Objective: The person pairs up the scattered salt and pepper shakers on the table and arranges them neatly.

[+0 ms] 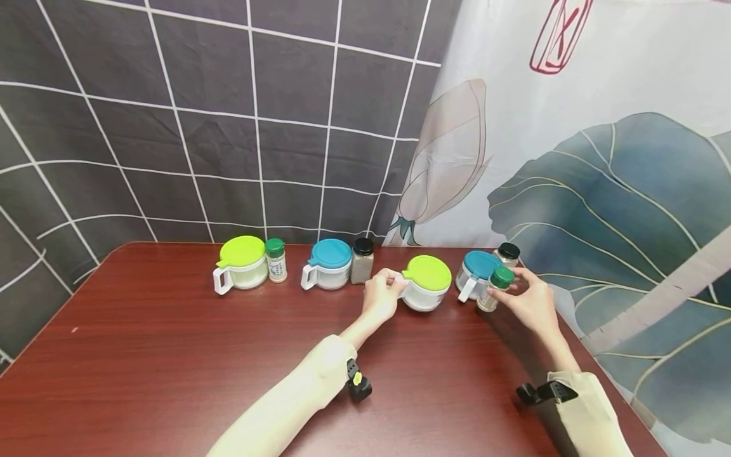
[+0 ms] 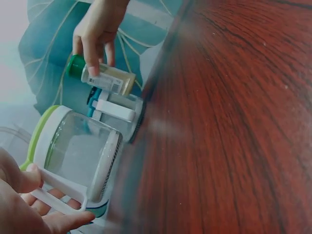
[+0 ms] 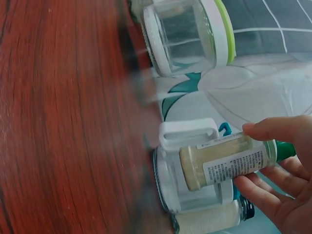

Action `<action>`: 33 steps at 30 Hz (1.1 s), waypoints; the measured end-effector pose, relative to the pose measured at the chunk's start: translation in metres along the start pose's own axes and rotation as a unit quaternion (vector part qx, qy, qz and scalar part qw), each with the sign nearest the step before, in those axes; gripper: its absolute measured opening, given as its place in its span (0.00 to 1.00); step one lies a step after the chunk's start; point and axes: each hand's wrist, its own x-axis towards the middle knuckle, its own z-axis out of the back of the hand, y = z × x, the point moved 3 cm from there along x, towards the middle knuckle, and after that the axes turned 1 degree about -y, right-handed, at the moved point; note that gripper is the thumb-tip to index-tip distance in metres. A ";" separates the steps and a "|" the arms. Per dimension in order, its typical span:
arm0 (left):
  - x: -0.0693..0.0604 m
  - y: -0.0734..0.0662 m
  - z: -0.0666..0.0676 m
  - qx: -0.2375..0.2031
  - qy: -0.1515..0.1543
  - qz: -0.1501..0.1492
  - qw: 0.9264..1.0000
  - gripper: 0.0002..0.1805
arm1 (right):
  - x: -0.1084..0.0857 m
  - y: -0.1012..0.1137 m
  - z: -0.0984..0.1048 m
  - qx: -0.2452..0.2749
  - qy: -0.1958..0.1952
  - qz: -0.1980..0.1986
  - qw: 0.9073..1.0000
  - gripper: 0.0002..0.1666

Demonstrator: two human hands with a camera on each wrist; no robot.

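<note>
My left hand (image 1: 381,297) grips the white handle (image 2: 61,192) of a clear seasoning jar (image 1: 422,297) with a lime-green lid. Thumb and fingers of my right hand (image 1: 533,306) pinch a small spice shaker (image 3: 226,158) with a green cap, a printed label and pale contents. In the right wrist view the shaker is tilted, in front of a blue-lidded seasoning jar (image 3: 168,183). Beside that jar lies the view of a black-capped spice bottle (image 3: 209,220), partly hidden in the head view by the jar and shaker.
Farther left on the brown table (image 1: 171,355) stand another lime-lidded jar (image 1: 242,263), a green-capped shaker (image 1: 276,261), a blue-lidded jar (image 1: 331,266) and a black-capped bottle (image 1: 362,261). Behind the table hang a dark grid-patterned cloth (image 1: 217,127) and a leaf-patterned cloth (image 1: 617,190).
</note>
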 end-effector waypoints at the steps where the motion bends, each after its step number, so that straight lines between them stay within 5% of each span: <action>1: 0.000 0.001 0.001 -0.002 0.001 0.001 1.000 0.09 | -0.001 0.002 -0.001 0.004 -0.001 0.005 1.000 0.32; 33: -0.014 0.011 0.046 -0.021 0.013 -0.022 0.999 0.09 | -0.006 0.038 -0.027 0.065 0.002 0.052 0.996 0.32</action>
